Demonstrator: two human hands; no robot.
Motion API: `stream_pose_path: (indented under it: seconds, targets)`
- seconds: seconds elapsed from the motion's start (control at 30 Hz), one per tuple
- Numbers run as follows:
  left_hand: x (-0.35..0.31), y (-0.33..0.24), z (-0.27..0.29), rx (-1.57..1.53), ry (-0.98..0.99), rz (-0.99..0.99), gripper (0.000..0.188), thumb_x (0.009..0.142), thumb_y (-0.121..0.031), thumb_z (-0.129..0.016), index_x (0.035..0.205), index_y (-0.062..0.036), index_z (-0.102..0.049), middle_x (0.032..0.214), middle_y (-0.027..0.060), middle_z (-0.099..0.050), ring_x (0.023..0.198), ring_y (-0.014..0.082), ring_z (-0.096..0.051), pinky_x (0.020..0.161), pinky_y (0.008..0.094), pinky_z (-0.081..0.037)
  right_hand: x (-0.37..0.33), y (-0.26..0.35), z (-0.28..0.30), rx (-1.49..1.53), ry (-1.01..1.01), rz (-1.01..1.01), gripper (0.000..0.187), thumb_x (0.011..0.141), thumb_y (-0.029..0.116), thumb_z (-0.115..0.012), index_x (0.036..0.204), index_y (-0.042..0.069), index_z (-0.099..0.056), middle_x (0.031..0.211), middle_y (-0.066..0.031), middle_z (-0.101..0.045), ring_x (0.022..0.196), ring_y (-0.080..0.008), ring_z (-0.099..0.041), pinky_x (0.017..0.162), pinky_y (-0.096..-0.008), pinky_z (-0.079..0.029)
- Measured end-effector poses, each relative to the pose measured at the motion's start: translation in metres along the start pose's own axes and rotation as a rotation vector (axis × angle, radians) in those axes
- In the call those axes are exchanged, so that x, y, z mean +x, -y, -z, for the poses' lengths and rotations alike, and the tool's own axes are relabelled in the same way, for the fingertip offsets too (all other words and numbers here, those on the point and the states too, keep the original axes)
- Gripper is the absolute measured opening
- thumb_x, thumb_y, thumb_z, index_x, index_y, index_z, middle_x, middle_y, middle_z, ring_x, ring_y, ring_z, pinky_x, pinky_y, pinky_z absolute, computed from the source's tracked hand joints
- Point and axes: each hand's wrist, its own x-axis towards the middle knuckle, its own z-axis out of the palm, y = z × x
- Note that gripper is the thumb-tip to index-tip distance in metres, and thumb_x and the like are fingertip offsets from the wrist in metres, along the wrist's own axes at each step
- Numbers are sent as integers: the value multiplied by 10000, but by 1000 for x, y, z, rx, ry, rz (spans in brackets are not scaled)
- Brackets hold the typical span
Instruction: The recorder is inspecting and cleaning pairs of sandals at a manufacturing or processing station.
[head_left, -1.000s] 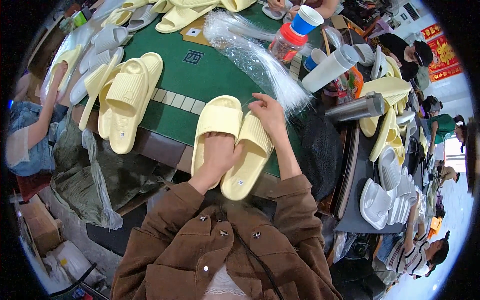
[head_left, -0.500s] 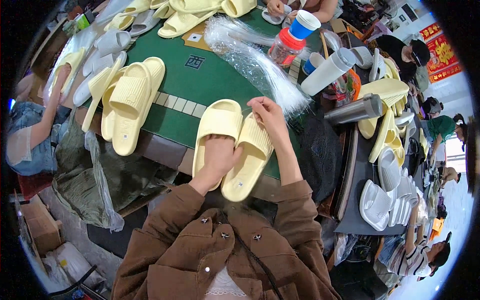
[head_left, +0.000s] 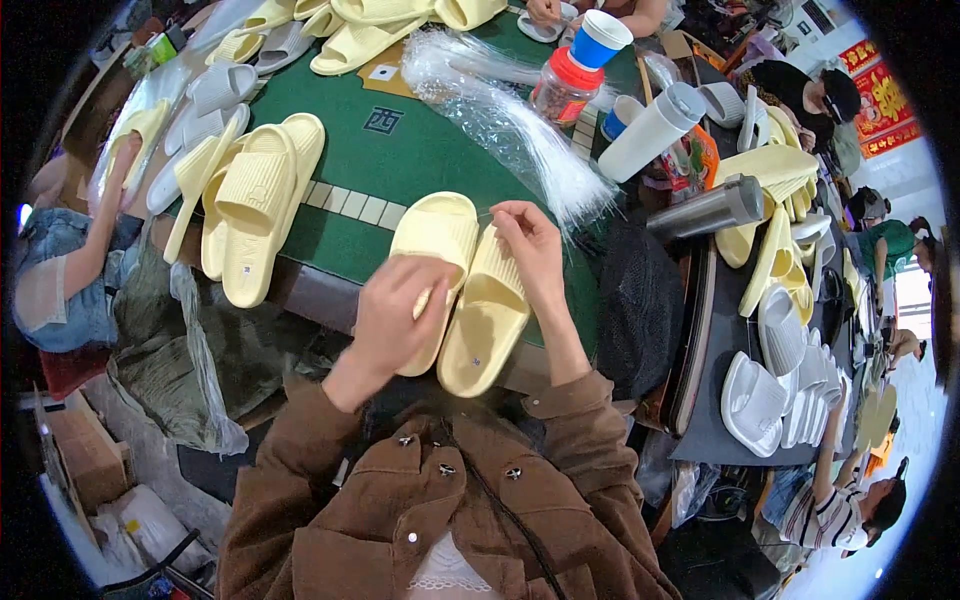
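Observation:
Two pale yellow slide slippers lie side by side at the table's near edge. My left hand [head_left: 398, 312], its fingers curled and partly hidden, is over the strap of the left slipper [head_left: 440, 222]. Whatever it may hold does not show. At the toe end of the right slipper [head_left: 480, 340], my right hand [head_left: 532, 248] pinches what looks like a thin clear strand, hard to see. Beyond the slippers spreads a bundle of clear plastic strands [head_left: 520, 140].
More yellow slippers [head_left: 255, 215] stand at the left on the green table [head_left: 335, 150]. A red-lidded jar [head_left: 565, 90], a white bottle [head_left: 655, 130] and a steel tumbler [head_left: 705, 210] are at the right. Grey slippers [head_left: 755, 405] lie on a side table. Other people sit nearby.
My left hand has come out of the left slipper's foot opening and up over its strap. The right hand keeps its pinch by the right slipper, shifted slightly left with the pair.

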Motion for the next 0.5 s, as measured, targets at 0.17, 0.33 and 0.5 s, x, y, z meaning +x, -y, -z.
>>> stream_pose_path:
  seconds: [0.17, 0.33, 0.5]
  targets:
    - [65, 34, -30, -157, 5, -22, 190, 849, -44, -582, 1028, -41, -647, 983, 129, -642, 851, 335, -615, 763, 386, -505, 1, -7, 0, 78, 12, 21, 125, 896, 72, -618, 1004, 12, -639, 832, 14, -613, 731, -51, -553, 653, -203, -456]
    - [74, 64, -71, -260, 145, 78, 185, 866, -28, -562, 1031, -15, -643, 954, 155, -643, 849, 336, -624, 724, 369, -498, 0, -5, -1, 111, 61, -19, 155, 906, 65, -605, 1049, 13, -629, 886, 14, -619, 785, -45, -565, 712, -193, -458]
    - [67, 58, -73, -395, 83, 163, 127, 862, -38, -582, 955, 9, -654, 845, 125, -628, 718, 242, -614, 635, 322, -473, 0, -3, 3, 55, 77, -22, 174, 929, 71, -573, 1071, 12, -654, 885, 8, -639, 795, -45, -575, 727, -191, -464]
